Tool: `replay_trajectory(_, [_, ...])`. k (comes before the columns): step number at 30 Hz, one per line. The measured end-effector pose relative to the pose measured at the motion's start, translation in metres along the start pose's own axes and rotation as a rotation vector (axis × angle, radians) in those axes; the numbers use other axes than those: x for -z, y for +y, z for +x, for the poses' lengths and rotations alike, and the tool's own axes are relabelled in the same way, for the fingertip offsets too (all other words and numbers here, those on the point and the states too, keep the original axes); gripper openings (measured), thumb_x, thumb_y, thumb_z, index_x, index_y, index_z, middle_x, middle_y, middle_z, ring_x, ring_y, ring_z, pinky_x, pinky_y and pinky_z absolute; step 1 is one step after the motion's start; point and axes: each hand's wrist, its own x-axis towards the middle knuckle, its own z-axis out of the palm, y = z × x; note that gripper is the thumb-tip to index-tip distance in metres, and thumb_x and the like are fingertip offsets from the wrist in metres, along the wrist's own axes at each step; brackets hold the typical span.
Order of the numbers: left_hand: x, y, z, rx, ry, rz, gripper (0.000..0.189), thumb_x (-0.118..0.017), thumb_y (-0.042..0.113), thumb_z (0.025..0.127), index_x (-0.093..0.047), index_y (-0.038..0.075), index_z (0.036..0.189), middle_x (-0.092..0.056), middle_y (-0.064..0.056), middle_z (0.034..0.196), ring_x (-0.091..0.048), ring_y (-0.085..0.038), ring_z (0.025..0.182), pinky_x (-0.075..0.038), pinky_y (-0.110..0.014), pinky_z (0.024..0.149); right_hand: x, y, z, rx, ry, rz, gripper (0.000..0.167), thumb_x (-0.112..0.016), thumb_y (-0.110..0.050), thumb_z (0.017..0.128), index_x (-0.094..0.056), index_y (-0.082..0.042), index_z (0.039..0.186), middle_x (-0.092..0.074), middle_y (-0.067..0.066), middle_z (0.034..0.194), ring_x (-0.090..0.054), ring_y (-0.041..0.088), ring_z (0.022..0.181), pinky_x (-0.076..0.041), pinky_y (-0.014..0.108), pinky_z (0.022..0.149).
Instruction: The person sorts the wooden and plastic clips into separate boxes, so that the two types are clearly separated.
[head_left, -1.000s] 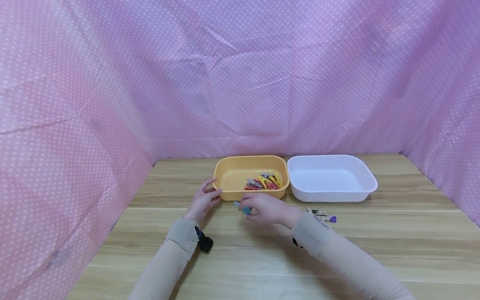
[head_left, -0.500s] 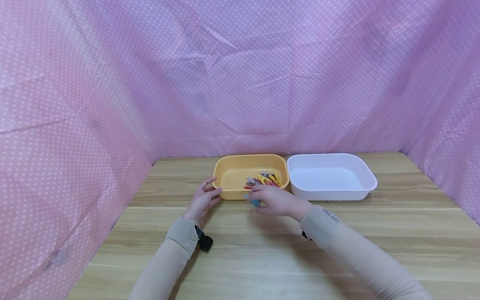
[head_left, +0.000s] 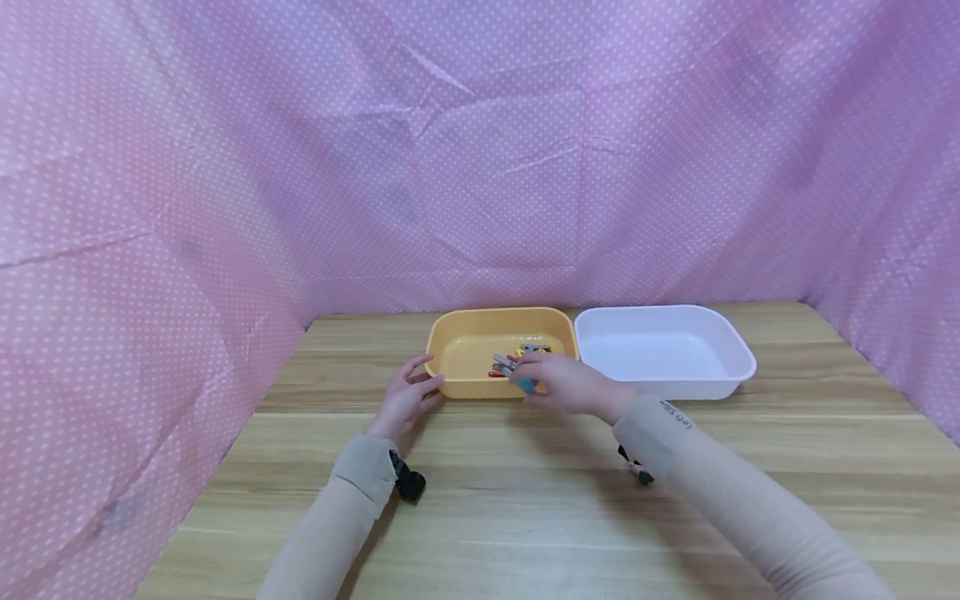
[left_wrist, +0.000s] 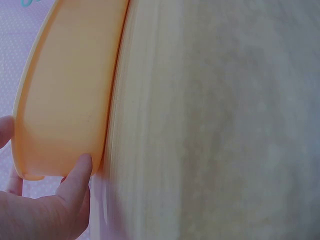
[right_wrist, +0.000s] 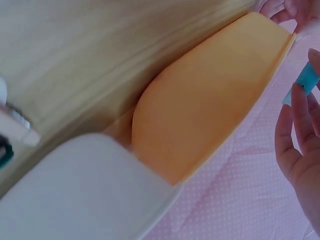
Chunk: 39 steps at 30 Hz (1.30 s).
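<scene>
My left hand (head_left: 405,400) holds the front left corner of the yellow basin (head_left: 468,389). In the left wrist view its thumb (left_wrist: 77,175) lies on the basin's outer wall, with other fingers at the rim. My right hand (head_left: 573,383) pinches a blue clothespin (head_left: 527,386) right at the basin's front rim; the right wrist view shows the blue clothespin (right_wrist: 305,80) between thumb and fingertips. Inside the basin, grey, red and yellow clothespins (head_left: 502,362) lie in a pile toward the right, partly hidden behind my right hand.
A white basin (head_left: 663,389) stands against the yellow one on its right. Part of a wooden clothespin (right_wrist: 20,131) shows at the edge of the right wrist view, mostly covered by my sleeve in the head view. A pink dotted cloth (head_left: 480,208) hangs behind the wooden table (head_left: 465,517).
My right hand has moved right and away from me with the blue clothespin, from the table before the basin to its front rim. My left hand has stayed put.
</scene>
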Motion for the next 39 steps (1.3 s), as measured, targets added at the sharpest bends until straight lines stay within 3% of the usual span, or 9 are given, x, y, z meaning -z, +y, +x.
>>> replay_trajectory(5, [0.000,-0.001,0.001,-0.001,-0.005,-0.004,0.054,-0.058,0.001,0.092,-0.041,0.012,0.141,-0.040,-0.016,0.122,-0.052,-0.022,0.102,-0.043,-0.042,0.102,0.009,0.008,-0.002,-0.008,0.019,-0.003,0.024,-0.073,-0.007,0.081,-0.067,-0.008,0.104,-0.060,0.004,0.104,-0.058,0.018,0.093,-0.052,0.035,0.082])
replay_trajectory(14, [0.000,0.000,-0.002,0.006,0.002,-0.002,0.053,-0.058,0.000,0.092,-0.042,0.012,0.141,-0.040,-0.014,0.119,-0.052,-0.019,0.097,-0.045,-0.040,0.100,0.026,0.021,-0.001,-0.104,0.011,-0.009,0.023,-0.072,-0.010,0.084,-0.067,-0.007,0.106,-0.061,0.005,0.103,-0.061,0.017,0.089,-0.054,0.033,0.079])
replay_trajectory(26, [0.001,0.000,-0.001,-0.002,-0.008,-0.001,0.053,-0.058,0.000,0.092,-0.041,0.011,0.141,-0.041,-0.013,0.117,-0.052,-0.017,0.095,-0.047,-0.036,0.094,0.039,0.031,0.011,-0.184,-0.007,-0.068,0.027,-0.071,-0.010,0.084,-0.066,-0.005,0.110,-0.062,0.008,0.110,-0.061,0.022,0.096,-0.053,0.035,0.084])
replay_trajectory(32, [0.001,-0.001,-0.003,0.003,-0.009,-0.007,0.055,-0.058,0.000,0.091,-0.040,0.011,0.142,-0.041,-0.014,0.118,-0.053,-0.016,0.094,-0.047,-0.035,0.095,0.042,0.034,0.015,-0.204,-0.009,-0.053,0.028,-0.071,-0.010,0.084,-0.065,-0.003,0.111,-0.062,0.011,0.111,-0.061,0.024,0.095,-0.052,0.038,0.086])
replay_trajectory(39, [0.000,0.000,-0.004,-0.002,-0.002,0.004,0.055,-0.059,0.002,0.092,-0.040,0.011,0.142,-0.041,-0.015,0.120,-0.053,-0.018,0.097,-0.046,-0.038,0.098,0.039,0.040,0.018,-0.287,-0.042,-0.029,0.032,-0.070,-0.014,0.086,-0.063,-0.004,0.116,-0.062,0.010,0.112,-0.060,0.025,0.098,-0.051,0.039,0.089])
